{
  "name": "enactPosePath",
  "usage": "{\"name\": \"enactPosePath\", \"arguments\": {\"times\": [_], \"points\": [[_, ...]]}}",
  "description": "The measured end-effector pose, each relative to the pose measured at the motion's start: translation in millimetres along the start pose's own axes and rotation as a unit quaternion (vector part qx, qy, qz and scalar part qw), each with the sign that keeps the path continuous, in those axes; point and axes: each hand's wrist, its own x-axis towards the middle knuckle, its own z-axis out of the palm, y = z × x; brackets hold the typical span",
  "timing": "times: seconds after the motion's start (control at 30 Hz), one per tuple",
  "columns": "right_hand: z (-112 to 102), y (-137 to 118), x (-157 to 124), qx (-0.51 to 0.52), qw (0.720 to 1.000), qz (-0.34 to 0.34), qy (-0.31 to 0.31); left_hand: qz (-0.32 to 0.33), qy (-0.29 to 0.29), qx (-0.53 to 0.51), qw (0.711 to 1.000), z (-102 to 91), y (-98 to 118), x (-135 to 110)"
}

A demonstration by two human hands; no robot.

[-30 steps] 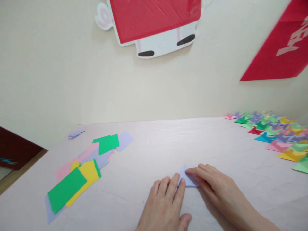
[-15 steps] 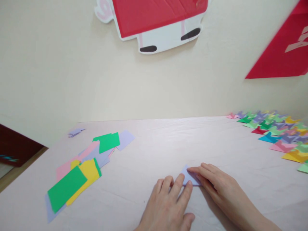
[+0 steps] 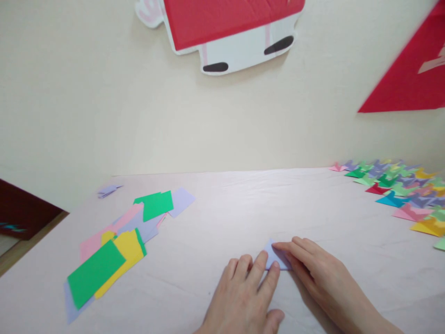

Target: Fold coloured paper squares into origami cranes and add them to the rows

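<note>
A small lilac sheet of origami paper (image 3: 277,258), folded to a triangle with its point away from me, lies on the table between my hands. My left hand (image 3: 245,292) rests palm down with its fingers spread, index and middle fingertips touching the paper's left side and lower edge. From the right, my right hand (image 3: 321,273) has its fingers together, closed on the paper's right side. The index fingertip lies near the top point. That hand covers the right corner, and its thumb is mostly hidden.
Loose paper sheets, among them a green sheet (image 3: 96,273) and a yellow sheet (image 3: 128,250), overlap at the left. A lilac folded piece (image 3: 109,190) lies behind them. Rows of colourful folded paper figures (image 3: 394,199) stand at the right. A wall (image 3: 222,125) rises behind the table.
The view has shifted very slightly. Both hands keep the same places on the lilac paper, with no visible change in the fold.
</note>
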Motion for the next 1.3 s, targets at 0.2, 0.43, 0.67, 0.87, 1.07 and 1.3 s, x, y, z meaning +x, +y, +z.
{"name": "enactPosePath", "arguments": {"times": [0.2,0.43,0.67,0.87,1.07,1.3], "points": [[0,-2,1,-0.003,1.000,-0.005,0.019,0.008,0.028,0.016,0.999,3.0,-1,0],[-2,-8,3,0.010,1.000,0.018,-0.004,0.010,0.080,0.055,0.995,1.3,0,-2],[-3,-21,6,0.014,0.997,0.068,-0.032,-0.002,0.085,0.059,0.995,-2.7,3,-1],[-1,-18,0,0.020,0.995,0.091,-0.028,-0.018,0.082,0.057,0.995,-4.3,2,-6],[-9,-2,-9,0.014,0.994,0.101,-0.033,-0.028,0.092,0.090,0.991,-3.1,-2,-17],[-26,18,-22,0.040,0.992,0.118,-0.013,-0.053,0.100,0.099,0.989,-9.6,-5,-26]]}}
